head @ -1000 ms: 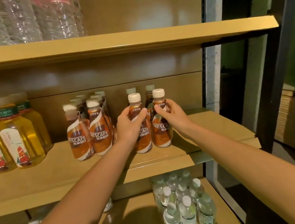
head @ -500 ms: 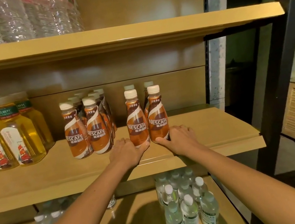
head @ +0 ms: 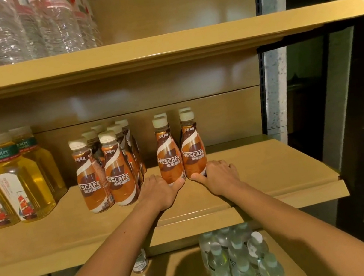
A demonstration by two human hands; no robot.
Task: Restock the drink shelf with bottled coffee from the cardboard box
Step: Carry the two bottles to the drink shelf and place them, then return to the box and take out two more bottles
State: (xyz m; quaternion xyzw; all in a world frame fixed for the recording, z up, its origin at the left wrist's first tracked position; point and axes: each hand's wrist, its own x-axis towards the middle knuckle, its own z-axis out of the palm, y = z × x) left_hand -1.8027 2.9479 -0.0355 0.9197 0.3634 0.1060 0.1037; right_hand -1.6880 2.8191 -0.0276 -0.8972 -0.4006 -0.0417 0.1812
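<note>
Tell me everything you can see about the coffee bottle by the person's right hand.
The right front coffee bottle is a small plastic bottle with a cream screw cap, a narrow neck and a wider body. A brown, orange and white wrap reads NESCAFE. It stands upright and sealed on the middle shelf, beside a twin bottle, with another behind it. The right hand touches its base, thumb in front.

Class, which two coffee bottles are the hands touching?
The front right-hand pair, standing apart from the left cluster: left hand and right hand at their bases.
</note>
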